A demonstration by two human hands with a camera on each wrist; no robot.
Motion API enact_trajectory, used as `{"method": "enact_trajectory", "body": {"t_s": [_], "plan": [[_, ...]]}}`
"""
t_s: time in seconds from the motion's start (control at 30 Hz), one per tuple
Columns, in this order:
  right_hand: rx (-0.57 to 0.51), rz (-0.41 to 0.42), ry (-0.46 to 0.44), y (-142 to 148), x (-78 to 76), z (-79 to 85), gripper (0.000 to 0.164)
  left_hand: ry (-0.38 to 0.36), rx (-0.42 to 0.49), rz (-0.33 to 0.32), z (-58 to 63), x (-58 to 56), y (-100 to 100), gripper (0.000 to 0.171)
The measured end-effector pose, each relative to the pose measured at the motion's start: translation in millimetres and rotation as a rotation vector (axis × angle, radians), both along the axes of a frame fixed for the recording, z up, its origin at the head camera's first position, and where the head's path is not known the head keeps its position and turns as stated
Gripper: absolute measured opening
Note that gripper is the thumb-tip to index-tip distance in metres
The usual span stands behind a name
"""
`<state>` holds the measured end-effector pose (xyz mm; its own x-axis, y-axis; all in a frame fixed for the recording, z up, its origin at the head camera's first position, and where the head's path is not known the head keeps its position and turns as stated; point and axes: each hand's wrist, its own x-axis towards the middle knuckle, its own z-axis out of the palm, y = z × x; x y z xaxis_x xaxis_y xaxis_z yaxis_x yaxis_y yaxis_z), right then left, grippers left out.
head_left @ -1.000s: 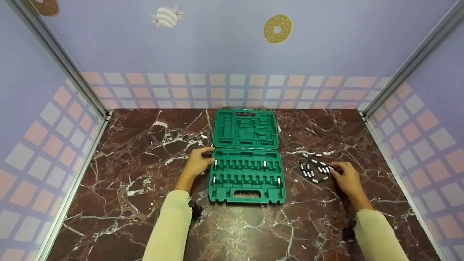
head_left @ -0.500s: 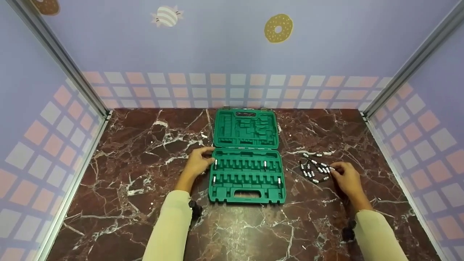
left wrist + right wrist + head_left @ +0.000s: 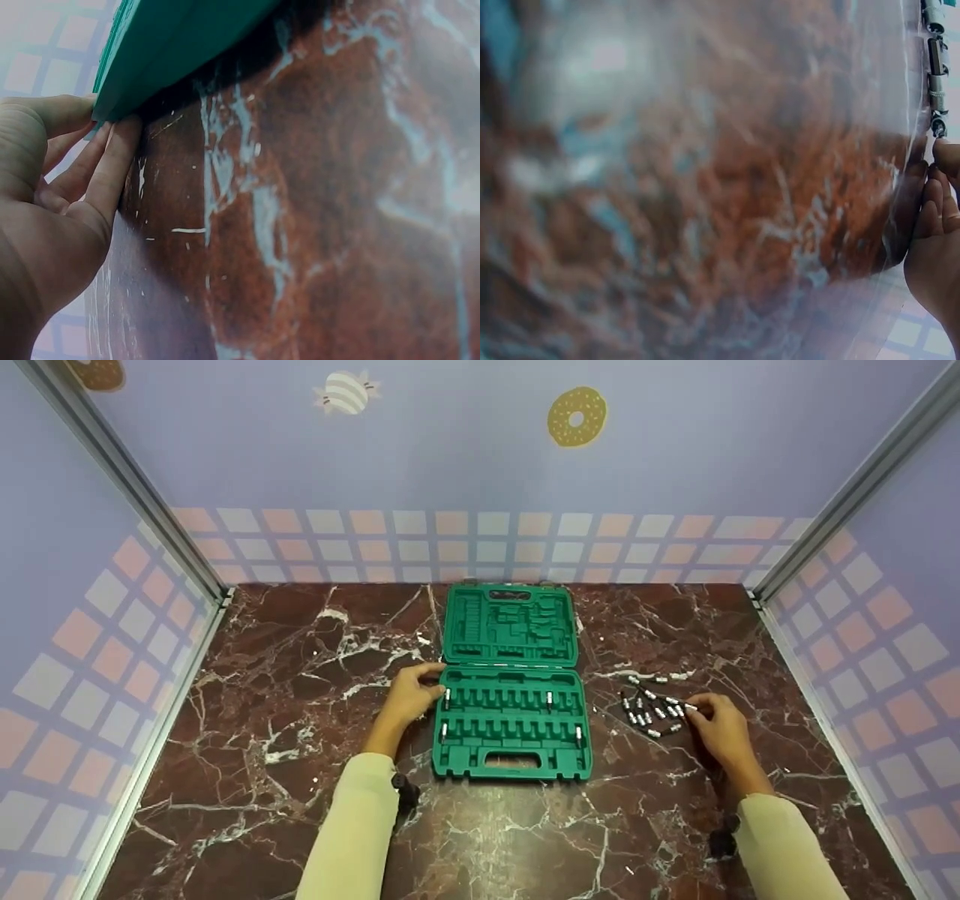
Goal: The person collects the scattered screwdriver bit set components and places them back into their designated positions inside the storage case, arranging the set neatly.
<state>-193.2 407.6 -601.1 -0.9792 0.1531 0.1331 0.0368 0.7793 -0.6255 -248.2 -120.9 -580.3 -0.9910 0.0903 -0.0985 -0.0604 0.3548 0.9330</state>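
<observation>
A green plastic socket case [image 3: 514, 761] lies unfolded on the table, with several silver-and-dark bit sockets seated in its lower half. My left hand [image 3: 410, 695] pinches the case's left edge near the hinge; in the left wrist view, thumb and fingers [image 3: 112, 161] meet at the green rim. To the right of the case lies a loose pile of bit sockets [image 3: 632, 718]. At the pile's right side, my right hand [image 3: 724, 727] pinches one bit socket [image 3: 690, 706] between thumb and fingertips. The right wrist view shows fingers [image 3: 932, 210] below a line of sockets [image 3: 937, 90].
The case's lid half [image 3: 510, 622] lies back toward the rear wall. Brown marble-patterned table [image 3: 300, 802] surrounds the case. Patterned panels [image 3: 487, 540] enclose the back and both sides.
The right hand has shifted slightly, and the bit sockets nearest it have spread apart a little. My left hand has stayed at the case edge.
</observation>
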Motion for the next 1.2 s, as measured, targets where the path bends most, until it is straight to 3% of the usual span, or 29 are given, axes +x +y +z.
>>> {"method": "enact_trajectory", "body": {"t_s": [0.97, 1.2], "plan": [[-0.019, -0.065, -0.015, 9, 4.4, 10.5, 0.02, 0.002, 0.011, 0.007, -1.6, 0.1, 1, 0.043], [-0.074, -0.08, -0.026, 10, 4.1, 10.2, 0.025, 0.009, 0.015, 0.013, -3.4, 1.0, 1, 0.042]]}}
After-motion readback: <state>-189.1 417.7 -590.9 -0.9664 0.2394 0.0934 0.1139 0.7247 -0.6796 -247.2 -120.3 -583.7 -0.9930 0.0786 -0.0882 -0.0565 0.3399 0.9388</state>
